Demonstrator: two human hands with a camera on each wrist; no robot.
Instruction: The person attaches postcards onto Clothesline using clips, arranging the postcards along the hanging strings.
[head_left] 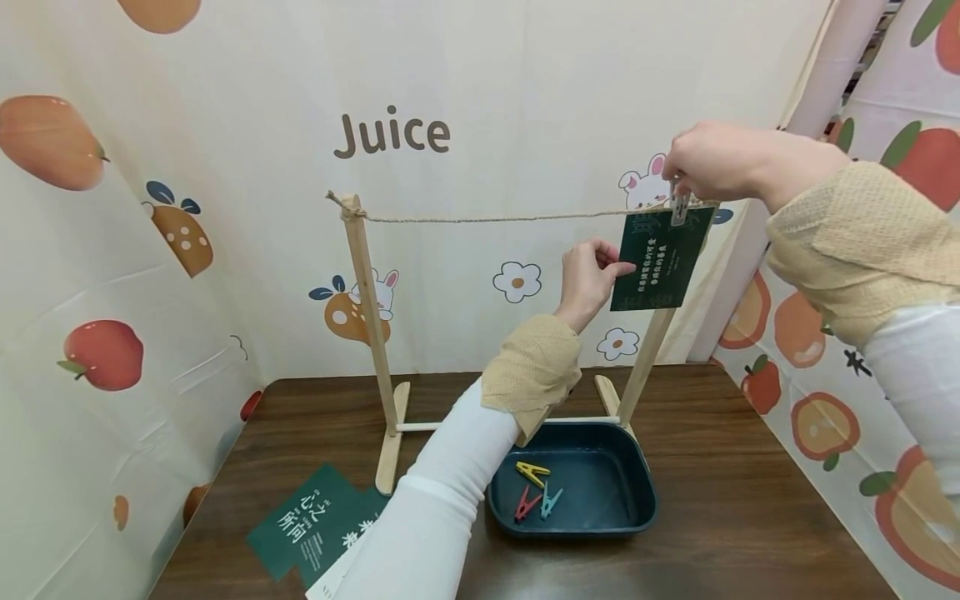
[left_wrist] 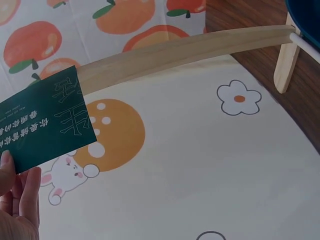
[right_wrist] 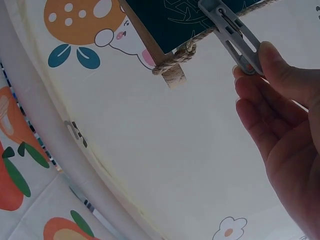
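A dark green card (head_left: pixel 654 265) with white lettering hangs at the right end of the twine line (head_left: pixel 480 220), its top edge against the twine. My left hand (head_left: pixel 587 282) pinches the card's left edge between thumb and fingers; the left wrist view shows the thumb on the card (left_wrist: pixel 47 120). Above the line, my right hand (head_left: pixel 712 162) pinches a grey clothespin (right_wrist: pixel 231 35) by its handle end. The clothespin's other end lies over the card's top edge at the twine. Whether its tips are fully closed on the card I cannot tell.
A wooden stand (head_left: pixel 369 308) carries the twine between two posts. Below it, a dark blue basin (head_left: pixel 600 492) holds a yellow clothespin (head_left: pixel 532 473), a red clothespin (head_left: pixel 527 503) and a light blue clothespin (head_left: pixel 551 500). More green cards (head_left: pixel 300 521) lie on the wooden table (head_left: pixel 750 517) at left.
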